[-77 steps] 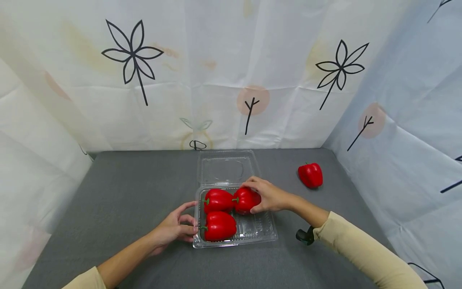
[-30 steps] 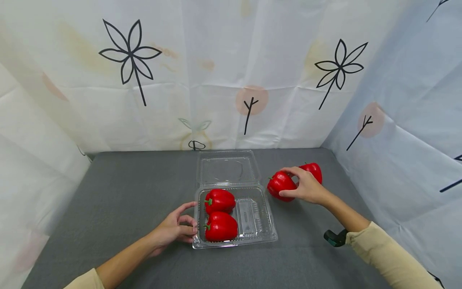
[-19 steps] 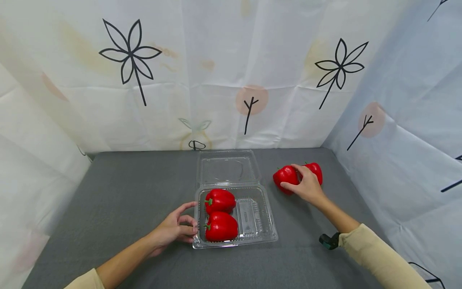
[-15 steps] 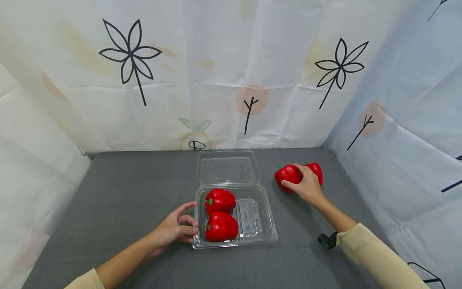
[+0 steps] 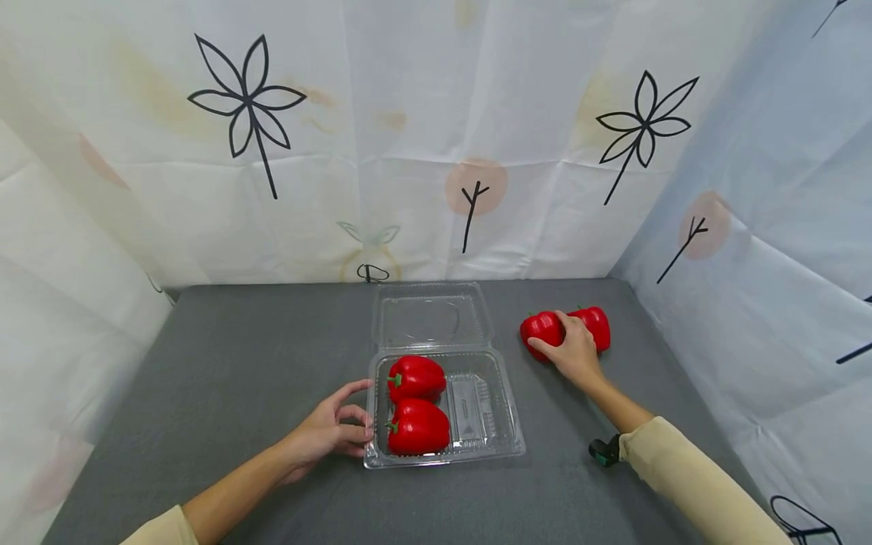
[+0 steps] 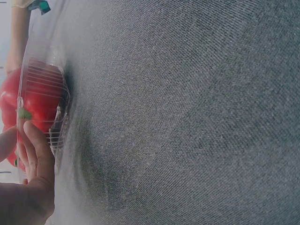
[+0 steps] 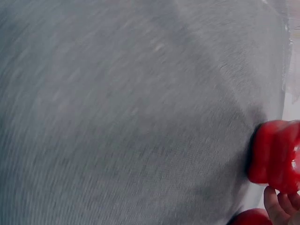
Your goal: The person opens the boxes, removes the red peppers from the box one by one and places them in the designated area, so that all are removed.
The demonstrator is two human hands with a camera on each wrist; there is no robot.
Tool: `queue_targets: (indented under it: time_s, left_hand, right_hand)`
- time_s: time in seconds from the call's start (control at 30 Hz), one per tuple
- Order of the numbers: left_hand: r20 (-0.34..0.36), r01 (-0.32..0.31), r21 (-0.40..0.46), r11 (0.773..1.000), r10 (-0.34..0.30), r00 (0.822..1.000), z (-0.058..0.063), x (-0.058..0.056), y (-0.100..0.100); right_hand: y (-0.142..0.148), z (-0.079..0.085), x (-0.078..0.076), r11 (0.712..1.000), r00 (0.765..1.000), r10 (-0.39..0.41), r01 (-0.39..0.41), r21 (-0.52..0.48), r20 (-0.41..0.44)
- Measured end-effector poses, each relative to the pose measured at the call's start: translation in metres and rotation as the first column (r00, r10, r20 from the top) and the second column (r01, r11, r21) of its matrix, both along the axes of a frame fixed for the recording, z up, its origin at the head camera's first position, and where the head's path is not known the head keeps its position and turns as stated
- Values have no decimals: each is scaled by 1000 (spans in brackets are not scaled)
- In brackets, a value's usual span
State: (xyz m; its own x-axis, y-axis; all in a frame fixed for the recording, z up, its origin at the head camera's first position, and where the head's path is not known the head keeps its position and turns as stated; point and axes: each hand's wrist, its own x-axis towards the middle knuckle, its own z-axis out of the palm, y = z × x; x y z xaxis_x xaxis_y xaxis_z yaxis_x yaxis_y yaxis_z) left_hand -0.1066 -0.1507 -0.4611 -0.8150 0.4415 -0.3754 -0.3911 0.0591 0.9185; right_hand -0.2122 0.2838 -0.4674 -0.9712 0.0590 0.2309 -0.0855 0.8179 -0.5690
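Note:
Two red bell peppers with green stems, a rear pepper [image 5: 416, 378] and a front pepper [image 5: 418, 428], lie in the left half of a clear plastic clamshell container [image 5: 500, 424]. My left hand [image 5: 334, 428] rests at the container's left edge, fingers extended against the rim. The left wrist view shows those fingers [image 6: 40, 152] at the clear wall beside a pepper. To the right of the container, my right hand [image 5: 577, 352] holds another red bell pepper [image 5: 541, 333] at the table, thumb in front and fingers over its right side. A further red pepper [image 5: 597, 327] sits right beside it, partly behind my hand.
The container's lid [image 5: 432, 314] lies folded back on the grey cloth-covered table [image 5: 272, 348]. Patterned white curtains [image 5: 409, 151] stand at the back and both sides. A dark wrist device [image 5: 604, 451] is on my right wrist.
My right hand has lifted a pepper out of the container and carried it right, setting it beside the lone pepper. The left hand has stayed at the container's edge.

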Motion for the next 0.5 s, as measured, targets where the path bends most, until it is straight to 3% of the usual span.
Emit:
queue_targets:
  time_s: [0.5]
  left_hand:
    - [-2,-1,9,1000,1,1000,-1,0,0]
  right_hand:
    - [-1,7,-2,1000,999,2,-2,19,50]
